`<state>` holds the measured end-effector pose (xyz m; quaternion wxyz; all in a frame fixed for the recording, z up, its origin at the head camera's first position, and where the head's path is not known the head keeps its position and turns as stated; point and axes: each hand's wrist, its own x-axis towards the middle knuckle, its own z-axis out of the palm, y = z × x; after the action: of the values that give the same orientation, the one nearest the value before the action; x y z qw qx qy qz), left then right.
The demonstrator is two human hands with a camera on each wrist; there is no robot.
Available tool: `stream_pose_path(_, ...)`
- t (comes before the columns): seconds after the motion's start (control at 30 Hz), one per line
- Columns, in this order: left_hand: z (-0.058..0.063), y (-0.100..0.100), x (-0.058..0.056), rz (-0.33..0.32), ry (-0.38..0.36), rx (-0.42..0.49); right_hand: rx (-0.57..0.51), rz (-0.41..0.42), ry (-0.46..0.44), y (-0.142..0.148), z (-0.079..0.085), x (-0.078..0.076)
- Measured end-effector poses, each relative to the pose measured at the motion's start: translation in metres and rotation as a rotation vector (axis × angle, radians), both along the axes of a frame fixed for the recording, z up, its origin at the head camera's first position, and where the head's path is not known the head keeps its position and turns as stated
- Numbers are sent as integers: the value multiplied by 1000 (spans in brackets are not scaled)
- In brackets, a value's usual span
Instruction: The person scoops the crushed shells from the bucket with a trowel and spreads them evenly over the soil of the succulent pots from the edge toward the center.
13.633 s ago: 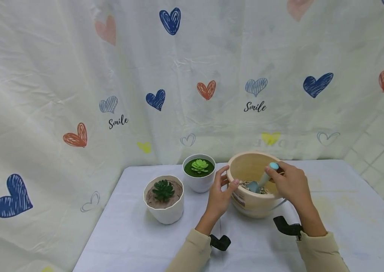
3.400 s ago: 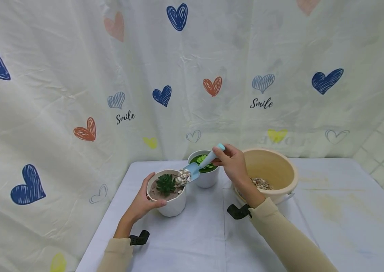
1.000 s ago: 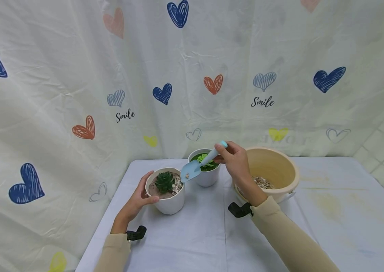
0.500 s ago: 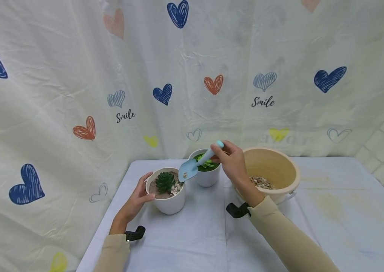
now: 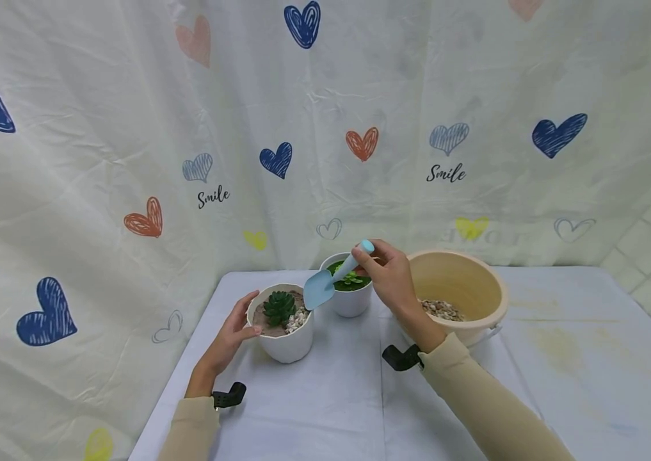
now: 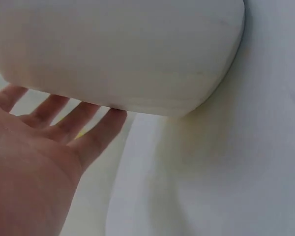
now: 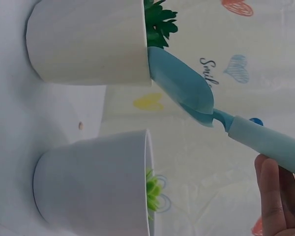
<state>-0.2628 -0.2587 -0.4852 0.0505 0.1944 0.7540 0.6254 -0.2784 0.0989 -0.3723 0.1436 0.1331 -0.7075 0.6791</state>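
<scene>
My left hand (image 5: 226,340) holds the white plant pot (image 5: 287,349) from its left, thumb at the near rim and fingers along the side. In the left wrist view, several fingers (image 6: 101,135) lie against the pot wall. A dark green succulent (image 5: 279,308) stands in it, with pale pebbles (image 5: 296,318) on the soil to its right. My right hand (image 5: 391,276) grips a light blue trowel (image 5: 319,289) by its handle. The blade slants down to the pot's right rim and looks bare. The right wrist view has the blade tip right at the rim.
A smaller white pot (image 5: 351,303) with a light green succulent stands behind the trowel. The beige bucket (image 5: 473,282), with pebbles (image 5: 442,310) at its bottom, is at the right, partly behind the right hand. A heart-print curtain (image 5: 394,77) hangs behind the white-covered table (image 5: 325,410).
Earlier, the trowel was in the bucket, the left hand at its rim; later it carried pebbles to the white pot. Over the last second, the remaining bits left the blade, which shifted slightly left.
</scene>
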Motion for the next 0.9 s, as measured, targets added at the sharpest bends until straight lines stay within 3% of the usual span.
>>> stream_pose_path(0.17, 3, 11, 4, 57, -15, -117, -17, 3, 4, 1, -3, 0)
stream_pose_path(0.27, 3, 16, 4, 125, -23, -179, -26, 6, 10, 2, -4, -1)
stream_pose_path(0.4, 3, 18, 5, 163, -33, -171, -29, 4, 14, 5, -6, -2)
stream_pose_path(0.9, -1, -1, 0, 11, -57, 6, -217, -50, -1, 46, -2, 1)
